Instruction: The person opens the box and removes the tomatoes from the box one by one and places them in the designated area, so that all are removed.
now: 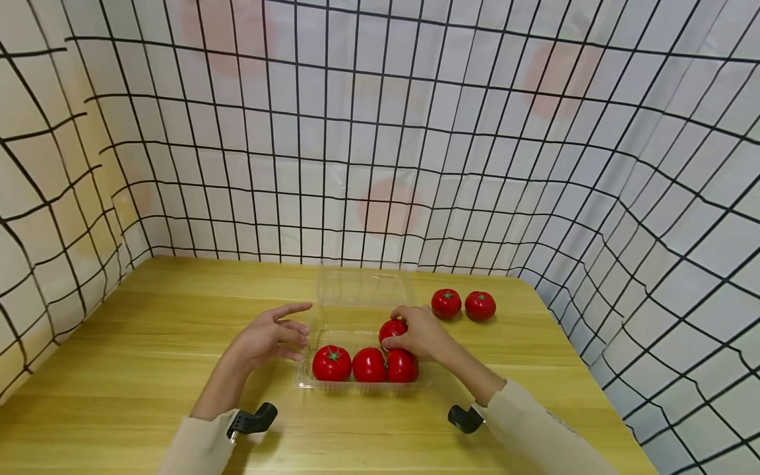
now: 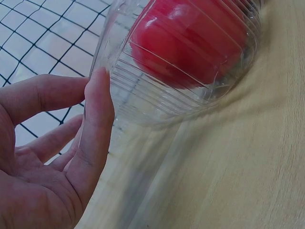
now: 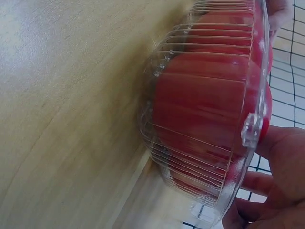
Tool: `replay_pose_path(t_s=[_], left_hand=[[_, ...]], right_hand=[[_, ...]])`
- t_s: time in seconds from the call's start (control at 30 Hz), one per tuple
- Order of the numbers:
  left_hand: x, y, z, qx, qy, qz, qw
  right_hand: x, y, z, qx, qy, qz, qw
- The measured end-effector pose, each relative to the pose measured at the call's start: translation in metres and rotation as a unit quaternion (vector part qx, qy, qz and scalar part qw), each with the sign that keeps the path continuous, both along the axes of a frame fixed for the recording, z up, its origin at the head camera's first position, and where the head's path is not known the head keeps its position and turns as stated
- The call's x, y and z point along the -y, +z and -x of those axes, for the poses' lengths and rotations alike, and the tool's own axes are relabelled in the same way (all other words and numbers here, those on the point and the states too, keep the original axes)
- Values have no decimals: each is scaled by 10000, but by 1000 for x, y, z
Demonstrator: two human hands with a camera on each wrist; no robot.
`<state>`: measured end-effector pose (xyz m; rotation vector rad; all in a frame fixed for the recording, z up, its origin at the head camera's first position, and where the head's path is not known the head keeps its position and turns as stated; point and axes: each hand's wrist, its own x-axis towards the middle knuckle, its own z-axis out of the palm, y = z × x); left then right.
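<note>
A clear plastic clamshell box [image 1: 301, 379] lies on the table with its lid [image 1: 363, 287] folded back. Along its front side sit three red tomatoes: one at the left [image 1: 331, 363], one in the middle [image 1: 369, 365] and one at the right [image 1: 402, 366]. At the back right of the box, my right hand [image 1: 421, 332] grips another tomato [image 1: 392, 332] between thumb and fingers. My left hand [image 1: 270, 336] is at the box's left edge, fingers spread and loosely bent, holding nothing. In the left wrist view, its fingertips [image 2: 98, 83] overlap the rim; contact is unclear.
Two more tomatoes, one nearer [image 1: 446, 303] and one farther right [image 1: 480, 306], lie on the wooden table [image 1: 148, 343] beyond my right hand. A white curtain with a black grid [image 1: 332, 145] encloses the table's back and sides.
</note>
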<state>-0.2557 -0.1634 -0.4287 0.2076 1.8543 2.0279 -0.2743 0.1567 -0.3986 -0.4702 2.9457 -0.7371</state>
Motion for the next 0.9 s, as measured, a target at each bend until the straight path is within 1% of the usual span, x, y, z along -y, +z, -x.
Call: replay_pose_path(t_s=[0.27, 0.67, 0.9], left_hand=[[0, 0, 0, 40, 2, -26, 10000], [-2, 3, -1, 117, 134, 43, 9998], [-3, 3, -2, 112, 217, 93, 9997]], right_hand=[[2, 2, -1, 106, 4, 5, 9999], [4, 4, 2, 68, 233, -104, 9997], [6, 4, 3, 214, 177, -146, 9995]])
